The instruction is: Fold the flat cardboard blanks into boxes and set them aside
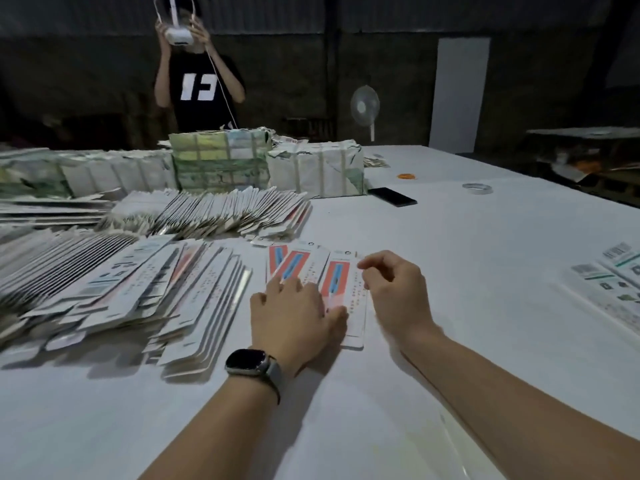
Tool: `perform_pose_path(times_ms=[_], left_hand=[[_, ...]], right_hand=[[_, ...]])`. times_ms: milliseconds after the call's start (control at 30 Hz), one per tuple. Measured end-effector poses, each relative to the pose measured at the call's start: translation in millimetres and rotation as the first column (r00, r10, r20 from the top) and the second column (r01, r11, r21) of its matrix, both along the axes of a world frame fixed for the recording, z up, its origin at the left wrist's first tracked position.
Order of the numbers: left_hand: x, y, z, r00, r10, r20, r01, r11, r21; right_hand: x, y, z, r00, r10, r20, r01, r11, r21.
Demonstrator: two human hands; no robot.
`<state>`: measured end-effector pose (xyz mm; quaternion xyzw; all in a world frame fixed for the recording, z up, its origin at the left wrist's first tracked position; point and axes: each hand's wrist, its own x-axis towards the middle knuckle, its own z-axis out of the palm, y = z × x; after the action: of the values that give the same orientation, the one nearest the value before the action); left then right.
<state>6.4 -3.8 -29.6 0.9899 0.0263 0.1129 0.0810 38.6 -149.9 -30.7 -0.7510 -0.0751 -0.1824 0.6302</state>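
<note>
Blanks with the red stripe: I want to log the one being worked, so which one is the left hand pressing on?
The left hand presses the middle, tilted blank; the right blank lies beside the thumb.

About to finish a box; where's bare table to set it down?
Bare table runs between the right hand, the phone and the printed blanks at the right edge. Also bare: the near edge beneath both forearms. The left side is crowded with fanned blank stacks.
</note>
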Motion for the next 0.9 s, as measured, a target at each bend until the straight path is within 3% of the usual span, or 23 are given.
perform_pose_path(times_ms=[100, 267, 367, 500, 633, 767, 900], left_hand=[[-3, -8, -1, 0.997, -0.057, 0.06, 0.057, 0.998, -0.002], [-9, -27, 4, 0.994, -0.088, -0.07, 0.092, 0.994, 0.062], [-9, -28, 11, 0.995, -0.094, 0.025, 0.092, 0.992, 0.082], [-15, -30, 16, 0.988, -0.154, 0.018, 0.153, 0.988, 0.021], [-18, -28, 23, 0.967, -0.203, 0.155, 0.2, 0.979, 0.034], [-15, -10, 27, 0.93, -0.111, 0.35, 0.201, 0.951, -0.233], [-10, -8, 26, 0.915, -0.022, 0.403, 0.319, 0.652, -0.688]], right_hand=[[5, -3, 2, 0.998, -0.053, 0.032, 0.053, 0.999, 0.011], [3, 3, 1, 0.998, -0.03, 0.049, 0.031, 1.0, -0.005], [3, 2, 3, 0.997, -0.033, 0.066, 0.033, 0.999, 0.016], [5, -2, 6, 0.996, -0.05, 0.079, 0.045, 0.997, 0.06], [7, -6, 8, 0.993, -0.091, 0.072, 0.083, 0.991, 0.106], [9, -6, 5, 0.997, -0.079, -0.001, 0.078, 0.98, 0.184], [8, 0, 3, 0.984, 0.085, -0.155, -0.045, 0.968, 0.246]])
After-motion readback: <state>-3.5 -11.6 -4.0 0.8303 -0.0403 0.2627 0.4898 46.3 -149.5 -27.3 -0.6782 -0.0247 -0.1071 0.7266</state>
